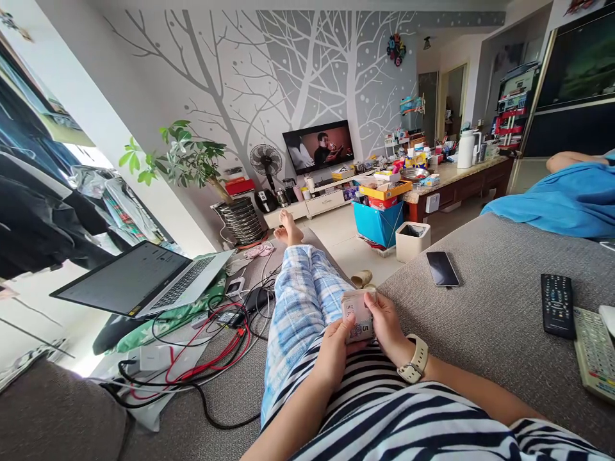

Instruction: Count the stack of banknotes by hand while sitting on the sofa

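A thick stack of banknotes (356, 314), the top one marked with a 5, is held upright above my lap. My left hand (336, 351) grips its left side and lower edge, thumb on the face of the top note. My right hand (390, 328) is closed on the right side, its thumb at the upper right corner. The fingers behind the stack are mostly hidden. A pale watch (414, 360) is on my right wrist. Blue plaid trousers (302, 294) cover my outstretched legs just beyond the stack.
A phone (442, 268), a black remote (557, 305) and a pale remote (594, 352) lie on the grey sofa (490, 320) to my right. Left of me are an open laptop (158, 282) and tangled cables (230, 346). Another person's blue-covered leg (557, 195) rests at the right.
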Tool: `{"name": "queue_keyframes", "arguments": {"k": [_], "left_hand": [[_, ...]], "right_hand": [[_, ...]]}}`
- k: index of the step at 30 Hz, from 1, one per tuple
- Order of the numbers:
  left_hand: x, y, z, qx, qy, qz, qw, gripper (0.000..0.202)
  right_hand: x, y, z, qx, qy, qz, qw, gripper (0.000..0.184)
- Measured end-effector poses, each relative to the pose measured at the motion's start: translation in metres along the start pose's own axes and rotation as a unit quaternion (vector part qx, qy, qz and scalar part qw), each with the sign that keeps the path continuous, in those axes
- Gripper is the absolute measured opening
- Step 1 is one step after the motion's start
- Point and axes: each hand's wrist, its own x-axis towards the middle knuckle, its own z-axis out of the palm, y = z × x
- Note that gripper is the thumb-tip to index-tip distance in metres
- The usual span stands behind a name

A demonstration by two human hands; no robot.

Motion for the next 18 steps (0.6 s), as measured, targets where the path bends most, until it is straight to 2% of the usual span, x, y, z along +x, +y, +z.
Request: {"name": "queue_keyframes", "arguments": {"k": [3, 6, 10, 14, 18], "left_hand": [[0.001, 0.003, -0.001, -0.026, 0.003, -0.018, 0.999, 0.028], [0.000, 0.004, 0.000, -0.025, 0.005, -0.012, 1.000, 0.029], [0.002, 0.001, 0.002, -0.018, 0.043, -0.002, 0.999, 0.028], [0.006, -0.003, -0.001, -0.067, 0.109, -0.008, 0.992, 0.023], [0.005, -0.001, 0.000, -0.076, 0.147, -0.008, 0.986, 0.025]], "right_hand": [[0.006, -0.005, 0.002, 0.003, -0.020, 0.014, 1.000, 0.038], [0.011, -0.014, 0.005, -0.021, -0.039, -0.002, 0.999, 0.030], [0.007, -0.033, 0.008, -0.098, -0.081, -0.086, 0.988, 0.019], [0.002, -0.056, 0.009, -0.123, -0.106, -0.128, 0.978, 0.031], [0.003, -0.088, 0.013, -0.151, -0.157, -0.187, 0.958, 0.026]]}}
